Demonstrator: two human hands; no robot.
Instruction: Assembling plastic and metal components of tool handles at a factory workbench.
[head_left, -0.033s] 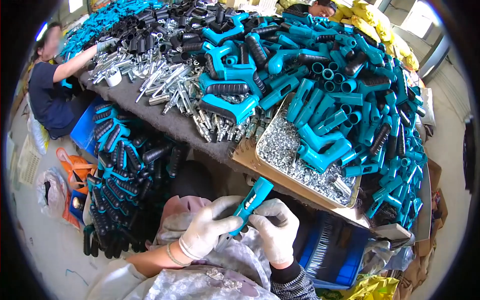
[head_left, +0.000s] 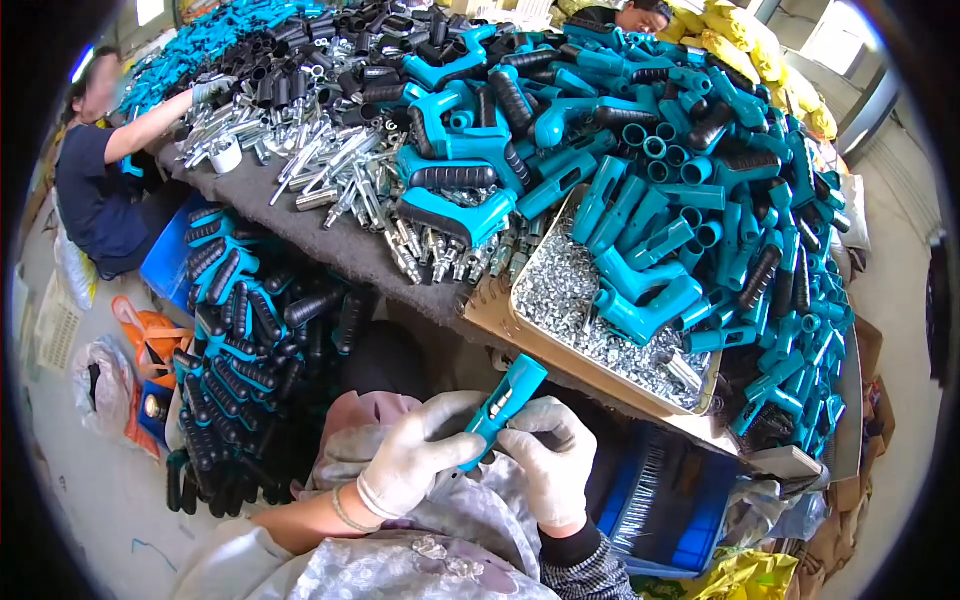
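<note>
In front of my lap, my gloved left hand [head_left: 420, 455] is wrapped round a teal tubular tool housing [head_left: 515, 390]. The housing is tilted, its upper end pointing away to the right. Small shiny metal parts show in its side slot. My gloved right hand [head_left: 550, 455] is closed against the housing's right side, thumb and fingers pinched together. Whatever lies between those fingertips is hidden. Beyond my hands, on the table edge, stands a shallow tray [head_left: 612, 384] of small silver metal pieces, with a few teal housings [head_left: 650, 308] lying across it.
Teal and black housings [head_left: 720, 170] pile high on the right of the table. Silver metal rods [head_left: 340, 165] lie left of them. Below left is a heap of black-gripped handles [head_left: 240, 380]; below right, a blue crate [head_left: 690, 530]. A co-worker [head_left: 110, 190] reaches in from the left.
</note>
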